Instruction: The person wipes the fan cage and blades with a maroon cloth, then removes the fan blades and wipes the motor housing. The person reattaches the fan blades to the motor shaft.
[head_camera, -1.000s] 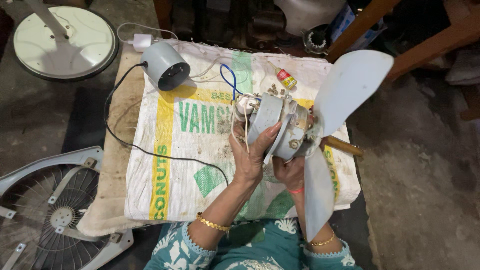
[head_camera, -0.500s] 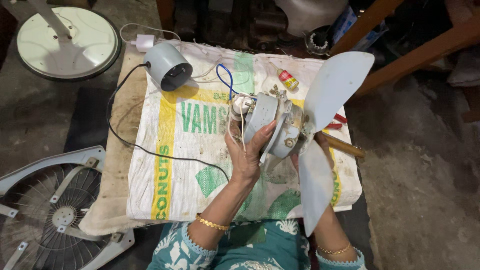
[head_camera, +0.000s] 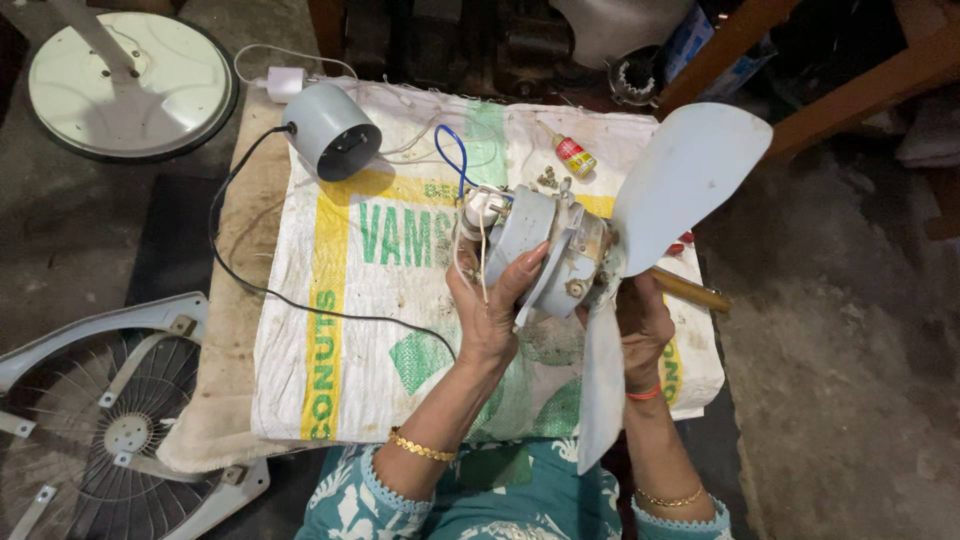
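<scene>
We are working over a counter (head_camera: 235, 330) draped with a coarse woven sack (head_camera: 350, 300), white with yellow and green print, stained and frayed at the edges. On the floor to the left, the round white fan base (head_camera: 130, 85) and the grey wire fan guard (head_camera: 90, 420) are lying apart, so the fan is already stripped down. We are holding the fan motor (head_camera: 545, 250) up above the sack's middle. Its pale, smooth plastic blades (head_camera: 680, 180) are still mounted on the shaft, one reaching up right, one hanging down. The motor looks like dull grey metal, grimy, with loose white wires at its rear. Our left hand (head_camera: 490, 315) is cupping the housing, fingers closed around it. Our right hand (head_camera: 645, 325) is reaching under the blade hub; we cannot tell whether its fingers are gripping. The grey cylindrical rear cover (head_camera: 332, 130) is lying removed, near a black cord (head_camera: 300, 295). Small screws (head_camera: 548, 181) and a little yellow glue bottle (head_camera: 570, 152) are resting beside the motor.
</scene>
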